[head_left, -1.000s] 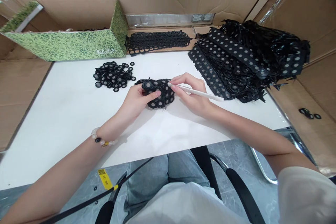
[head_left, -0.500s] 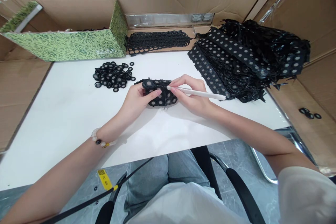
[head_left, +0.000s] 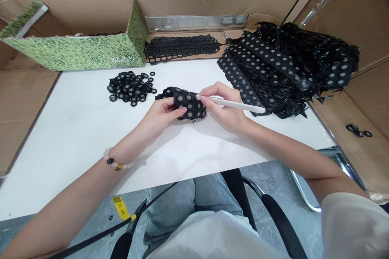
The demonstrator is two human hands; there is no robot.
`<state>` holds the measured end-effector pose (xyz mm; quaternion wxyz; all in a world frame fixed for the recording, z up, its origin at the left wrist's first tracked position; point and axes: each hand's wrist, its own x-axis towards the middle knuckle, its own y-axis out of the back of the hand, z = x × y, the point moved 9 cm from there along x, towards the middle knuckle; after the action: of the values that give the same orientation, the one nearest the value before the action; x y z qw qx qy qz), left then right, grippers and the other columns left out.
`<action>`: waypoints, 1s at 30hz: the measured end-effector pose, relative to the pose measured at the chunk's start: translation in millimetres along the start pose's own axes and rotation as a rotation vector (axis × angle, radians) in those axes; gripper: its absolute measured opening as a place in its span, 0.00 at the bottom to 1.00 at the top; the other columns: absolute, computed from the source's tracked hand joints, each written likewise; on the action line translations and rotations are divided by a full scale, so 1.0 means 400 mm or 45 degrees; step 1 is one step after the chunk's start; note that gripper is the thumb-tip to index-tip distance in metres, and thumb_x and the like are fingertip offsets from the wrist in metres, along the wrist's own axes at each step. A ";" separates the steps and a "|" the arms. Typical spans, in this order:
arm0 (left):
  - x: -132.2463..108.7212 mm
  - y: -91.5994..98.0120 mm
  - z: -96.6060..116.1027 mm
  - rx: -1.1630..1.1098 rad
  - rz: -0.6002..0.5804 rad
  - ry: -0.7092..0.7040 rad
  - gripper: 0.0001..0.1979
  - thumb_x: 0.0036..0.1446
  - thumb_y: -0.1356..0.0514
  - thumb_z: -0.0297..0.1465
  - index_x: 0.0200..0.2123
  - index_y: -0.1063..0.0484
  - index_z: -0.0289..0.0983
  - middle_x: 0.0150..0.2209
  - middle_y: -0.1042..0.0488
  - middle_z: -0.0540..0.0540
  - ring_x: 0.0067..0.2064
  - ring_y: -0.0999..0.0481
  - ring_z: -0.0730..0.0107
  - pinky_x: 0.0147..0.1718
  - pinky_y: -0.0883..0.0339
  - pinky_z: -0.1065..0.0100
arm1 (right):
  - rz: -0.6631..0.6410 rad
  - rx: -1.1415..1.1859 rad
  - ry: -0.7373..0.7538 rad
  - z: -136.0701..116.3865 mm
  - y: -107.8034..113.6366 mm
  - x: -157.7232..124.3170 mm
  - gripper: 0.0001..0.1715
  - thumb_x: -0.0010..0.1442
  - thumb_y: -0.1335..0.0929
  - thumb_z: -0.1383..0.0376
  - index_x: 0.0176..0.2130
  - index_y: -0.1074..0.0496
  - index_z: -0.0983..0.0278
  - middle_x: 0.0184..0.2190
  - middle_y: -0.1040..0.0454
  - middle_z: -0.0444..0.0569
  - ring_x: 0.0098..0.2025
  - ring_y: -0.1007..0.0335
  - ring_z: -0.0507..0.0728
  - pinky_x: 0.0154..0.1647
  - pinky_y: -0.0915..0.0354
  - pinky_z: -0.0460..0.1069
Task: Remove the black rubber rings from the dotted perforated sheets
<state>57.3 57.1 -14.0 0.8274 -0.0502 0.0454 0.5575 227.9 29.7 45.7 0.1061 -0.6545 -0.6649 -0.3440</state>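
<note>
My left hand (head_left: 162, 116) is closed on a bent black rubber sheet (head_left: 190, 107) dotted with grey discs, its thumb pressed on the front. Between the thumb and fingers of my right hand (head_left: 226, 107) is a white pen-like stick (head_left: 237, 104), its tip at the sheet's upper right edge. Whether the tip touches the sheet I cannot tell. A heap of black rings (head_left: 130, 87) lies on the table beyond my left hand. Past my right hand is a pile of black dotted sheets (head_left: 273, 68).
A green patterned box (head_left: 82, 52) stands at the back left of the white table (head_left: 75, 137). Black perforated strips (head_left: 184, 46) lie on cardboard behind. Cardboard walls surround the table. Several loose rings (head_left: 358, 130) lie on cardboard at the right.
The sheet has been turned and folded in my left hand, so more of its dotted face shows. My right hand and the stick have shifted slightly right.
</note>
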 end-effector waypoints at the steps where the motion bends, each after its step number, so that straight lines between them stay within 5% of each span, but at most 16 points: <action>1: -0.001 0.000 0.003 -0.008 0.005 0.004 0.18 0.44 0.25 0.37 0.38 0.18 0.35 0.41 0.17 0.42 0.44 0.20 0.57 0.48 0.25 0.57 | -0.001 0.003 -0.005 0.001 0.000 -0.001 0.11 0.66 0.30 0.56 0.35 0.27 0.60 0.34 0.20 0.45 0.37 0.22 0.55 0.41 0.28 0.51; 11: -0.009 -0.002 0.007 -0.263 0.062 0.065 0.16 0.42 0.26 0.28 0.37 0.20 0.37 0.41 0.18 0.45 0.45 0.20 0.63 0.51 0.27 0.62 | 0.114 0.117 -0.025 -0.001 0.020 -0.003 0.09 0.65 0.29 0.57 0.35 0.27 0.59 0.35 0.20 0.45 0.39 0.22 0.56 0.45 0.28 0.53; 16: -0.016 0.016 0.015 -0.434 0.197 0.022 0.09 0.43 0.34 0.23 0.31 0.24 0.38 0.37 0.21 0.48 0.43 0.23 0.65 0.43 0.25 0.65 | 0.140 0.388 -0.457 0.084 0.019 0.004 0.12 0.60 0.27 0.55 0.32 0.28 0.59 0.36 0.21 0.45 0.42 0.24 0.56 0.45 0.27 0.53; 20: -0.011 0.034 0.019 -0.436 0.243 -0.062 0.10 0.39 0.36 0.22 0.29 0.28 0.38 0.35 0.23 0.50 0.39 0.25 0.67 0.37 0.27 0.68 | 0.010 0.874 -0.941 0.160 -0.036 -0.023 0.13 0.55 0.24 0.57 0.30 0.30 0.60 0.40 0.22 0.44 0.44 0.24 0.56 0.46 0.26 0.54; 23: -0.008 0.051 0.016 -0.368 0.275 -0.109 0.11 0.37 0.36 0.23 0.28 0.29 0.38 0.32 0.25 0.50 0.37 0.26 0.68 0.35 0.29 0.68 | -0.135 1.120 -1.127 0.169 -0.076 -0.041 0.14 0.53 0.23 0.59 0.30 0.30 0.60 0.37 0.23 0.43 0.42 0.24 0.55 0.49 0.27 0.55; 30: -0.022 0.041 0.021 -0.295 0.280 -0.076 0.12 0.44 0.32 0.29 0.36 0.26 0.40 0.39 0.21 0.49 0.43 0.21 0.59 0.43 0.25 0.59 | -0.073 0.956 -0.820 0.144 -0.048 -0.011 0.14 0.53 0.23 0.58 0.29 0.29 0.60 0.33 0.23 0.41 0.39 0.27 0.52 0.48 0.30 0.51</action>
<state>38.9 56.3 -4.9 0.7512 -0.1234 -0.0388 0.6473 228.0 62.4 -5.8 0.1144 -0.6256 -0.7596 0.1362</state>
